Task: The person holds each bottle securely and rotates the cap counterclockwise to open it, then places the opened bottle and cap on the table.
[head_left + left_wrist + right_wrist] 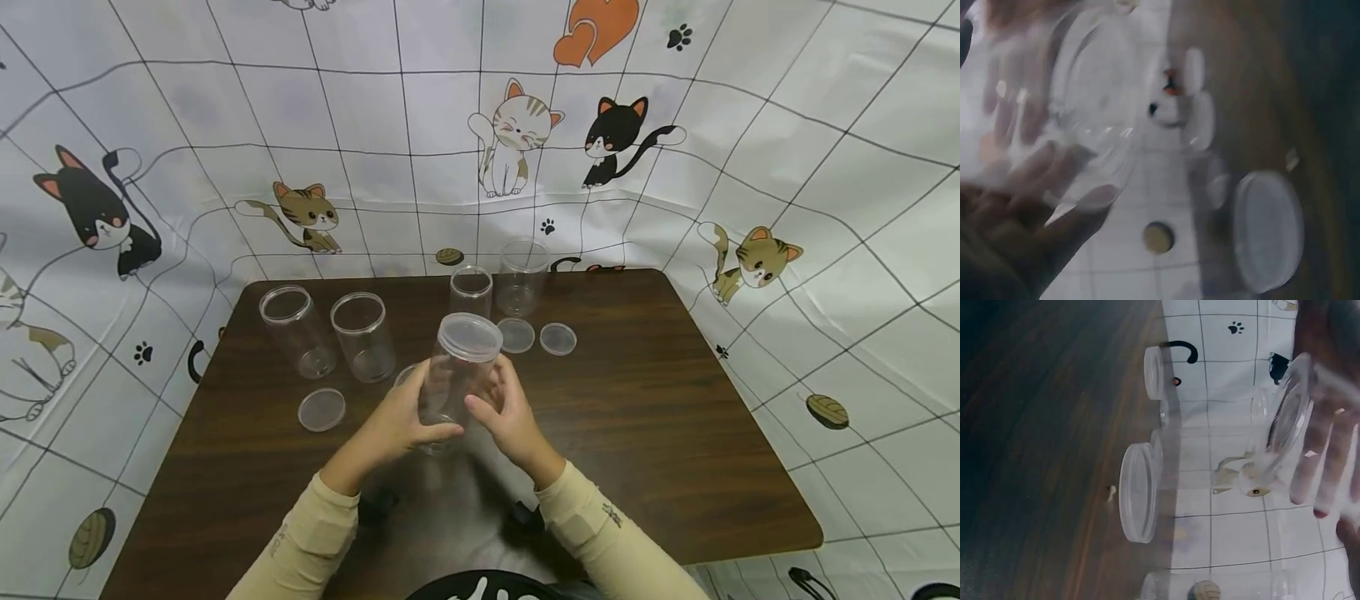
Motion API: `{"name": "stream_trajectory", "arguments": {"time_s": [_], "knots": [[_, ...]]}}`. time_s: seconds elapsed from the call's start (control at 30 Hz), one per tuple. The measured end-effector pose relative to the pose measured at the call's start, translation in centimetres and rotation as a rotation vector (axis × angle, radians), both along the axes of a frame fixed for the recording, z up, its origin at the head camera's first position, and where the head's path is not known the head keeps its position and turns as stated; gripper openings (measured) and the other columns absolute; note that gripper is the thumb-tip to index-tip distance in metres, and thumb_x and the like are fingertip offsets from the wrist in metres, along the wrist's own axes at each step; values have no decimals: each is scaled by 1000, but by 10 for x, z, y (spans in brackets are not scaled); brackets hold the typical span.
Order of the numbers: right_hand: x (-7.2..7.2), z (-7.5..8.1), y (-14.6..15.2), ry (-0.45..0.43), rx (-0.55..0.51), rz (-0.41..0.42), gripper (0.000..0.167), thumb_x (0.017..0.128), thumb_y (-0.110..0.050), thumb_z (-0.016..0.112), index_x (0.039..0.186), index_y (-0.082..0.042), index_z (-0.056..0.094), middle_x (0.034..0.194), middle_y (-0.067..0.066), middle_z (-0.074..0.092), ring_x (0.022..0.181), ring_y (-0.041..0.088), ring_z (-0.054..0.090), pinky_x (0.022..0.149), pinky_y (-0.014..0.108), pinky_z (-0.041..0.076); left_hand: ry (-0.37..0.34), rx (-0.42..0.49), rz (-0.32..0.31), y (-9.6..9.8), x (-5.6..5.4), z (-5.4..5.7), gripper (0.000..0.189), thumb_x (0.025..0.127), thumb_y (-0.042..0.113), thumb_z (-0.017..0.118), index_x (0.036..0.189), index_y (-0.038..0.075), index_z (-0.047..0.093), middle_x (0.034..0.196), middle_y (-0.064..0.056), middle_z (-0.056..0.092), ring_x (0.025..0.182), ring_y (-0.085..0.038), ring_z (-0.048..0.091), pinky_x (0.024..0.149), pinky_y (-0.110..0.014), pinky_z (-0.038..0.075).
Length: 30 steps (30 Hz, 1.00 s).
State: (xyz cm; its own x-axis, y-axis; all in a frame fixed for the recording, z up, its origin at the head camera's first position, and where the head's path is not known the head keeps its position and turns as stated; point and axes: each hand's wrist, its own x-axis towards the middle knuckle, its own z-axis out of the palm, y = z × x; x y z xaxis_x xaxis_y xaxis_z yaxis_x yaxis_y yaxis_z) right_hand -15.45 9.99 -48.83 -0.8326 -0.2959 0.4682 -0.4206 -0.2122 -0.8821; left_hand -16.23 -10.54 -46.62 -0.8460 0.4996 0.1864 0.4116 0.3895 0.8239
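Note:
Both hands hold a clear plastic jar (448, 387) up over the table, and a translucent lid (470, 337) sits on its top. My left hand (393, 425) grips the jar's left side, its thumb low on the wall. On the other side, my right hand (517, 421) curls its fingers around the wall, thumb in front. The left wrist view is blurred, with the jar's round base (1100, 100) beside the fingers. In the right wrist view, several fingers (1329, 456) show through the clear wall.
Two uncovered jars stand at the left, one outer (296, 329) and one inner (363, 337). Two more stand at the back, a smaller one (471, 287) and a taller one (522, 279). Loose lids lie at the left (322, 410) and right (558, 339). A cat-print sheet hangs behind.

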Motion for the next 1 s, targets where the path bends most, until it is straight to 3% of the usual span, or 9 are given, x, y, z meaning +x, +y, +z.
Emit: {"name": "stream_trajectory", "arguments": {"time_s": [0.13, 0.2, 0.27, 0.37, 0.5, 0.7, 0.8, 0.9, 1.0], "knots": [[-1, 9, -2, -57, -28, -114, 84, 99, -37, 67, 156, 3, 22, 149, 28, 41, 138, 26, 46, 110, 31, 41, 200, -94, 191, 11, 5, -14, 93, 72, 29, 93, 147, 7, 42, 125, -11, 64, 111, -27, 64, 89, -46, 55], [-3, 14, -4, -107, -75, -185, 100, 91, -51, 73, 156, 5, 24, 145, 29, 44, 130, 22, 52, 105, 28, 45, 330, -181, 290, 14, 8, -19, 96, 67, 30, 95, 145, 6, 44, 121, -11, 65, 106, -28, 64, 81, -49, 55], [-5, 18, -5, -164, -123, -231, 111, 81, -60, 78, 154, 7, 27, 141, 29, 47, 122, 19, 56, 100, 25, 48, 428, -231, 342, 17, 9, -24, 98, 65, 29, 96, 144, 5, 44, 118, -13, 65, 104, -30, 64, 74, -50, 54], [-5, 20, -6, -226, -152, -281, 115, 73, -62, 83, 149, 9, 36, 135, 27, 52, 112, 16, 59, 92, 23, 50, 529, -259, 353, 19, 10, -30, 100, 63, 26, 97, 143, 2, 42, 117, -16, 64, 104, -33, 63, 71, -50, 53], [-4, 22, -7, -283, -172, -313, 107, 71, -58, 87, 142, 9, 45, 127, 20, 58, 105, 15, 60, 88, 24, 51, 571, -208, 298, 21, 9, -36, 98, 62, 20, 96, 139, -3, 41, 115, -20, 62, 102, -32, 63, 80, -47, 56], [-4, 25, -4, -307, -208, -270, 103, 72, -57, 87, 139, 9, 46, 120, 8, 60, 105, 15, 58, 88, 24, 49, 492, -163, 200, 20, 9, -33, 96, 64, 22, 95, 138, -6, 41, 111, -20, 62, 96, -32, 64, 82, -44, 56], [-7, 24, 1, -281, -224, -146, 96, 76, -53, 86, 138, 9, 47, 124, 5, 63, 110, 15, 59, 93, 25, 48, 328, -96, 74, 18, 10, -31, 87, 69, 21, 93, 137, -3, 44, 111, -15, 65, 97, -28, 67, 82, -40, 57], [-12, 21, 9, -235, -219, 19, 83, 82, -50, 82, 136, 5, 50, 133, 14, 63, 119, 17, 58, 101, 27, 45, 117, 3, -63, 15, 10, -30, 78, 74, 16, 89, 135, -1, 44, 115, -15, 66, 100, -24, 68, 84, -35, 57], [-16, 20, 15, -204, -185, 129, 82, 85, -53, 79, 140, 1, 49, 143, 24, 55, 126, 18, 56, 105, 28, 42, -14, 82, -131, 13, 11, -31, 75, 78, 13, 87, 136, -2, 43, 118, -19, 65, 105, -26, 68, 86, -33, 57]]}}
